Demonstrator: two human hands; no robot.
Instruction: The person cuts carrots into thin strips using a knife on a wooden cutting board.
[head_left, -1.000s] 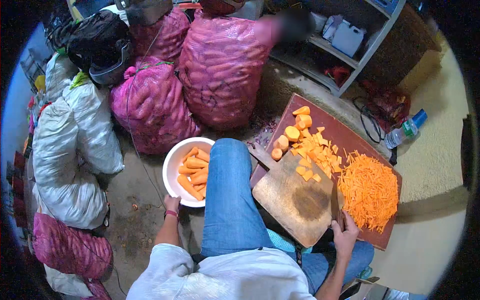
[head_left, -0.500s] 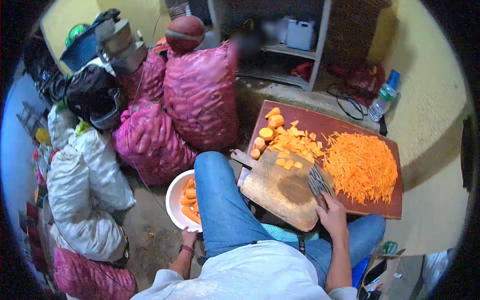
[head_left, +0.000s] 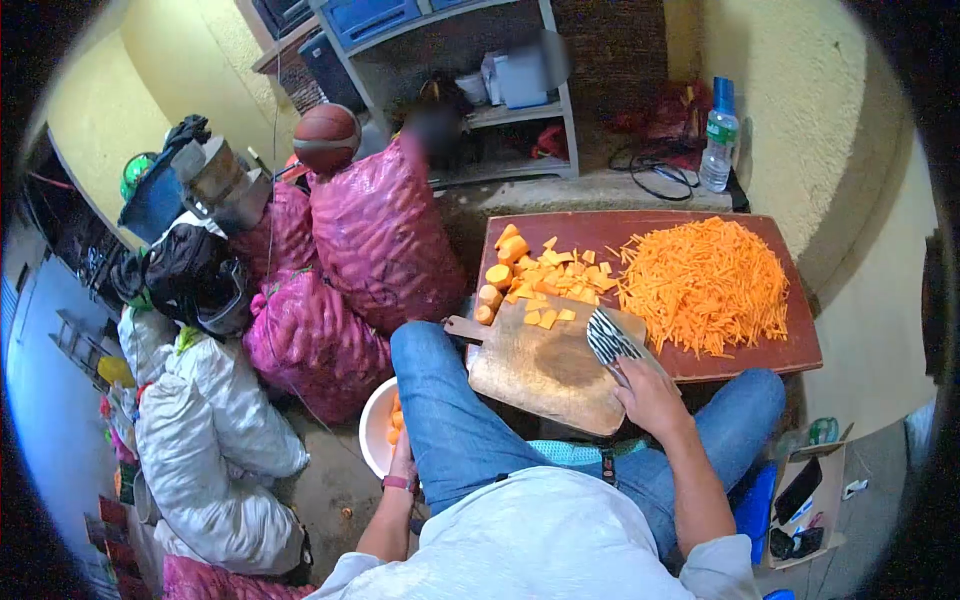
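My right hand (head_left: 650, 395) grips a knife (head_left: 612, 338) with a black-and-white striped blade, held over the right part of a wooden cutting board (head_left: 540, 372). Beyond the board lie flat carrot slices (head_left: 565, 275) and thick carrot chunks (head_left: 497, 275). A big heap of carrot strips (head_left: 705, 285) sits to the right. Down by my left knee, my left hand (head_left: 402, 464) reaches into a white bowl (head_left: 374, 425) of peeled carrots (head_left: 394, 415). Its fingers are mostly hidden by the bowl's contents and my leg.
The board rests on a red-brown table (head_left: 770, 362). Pink mesh sacks (head_left: 385, 240) and white sacks (head_left: 215, 460) crowd the left, with a basketball (head_left: 327, 138) on top. A water bottle (head_left: 718, 140) stands behind the table. A cardboard box (head_left: 815, 510) is at lower right.
My left hand has moved from the bowl's near rim into the bowl. The knife stays in my right hand over the board, its blade angled further left. The view has shifted.
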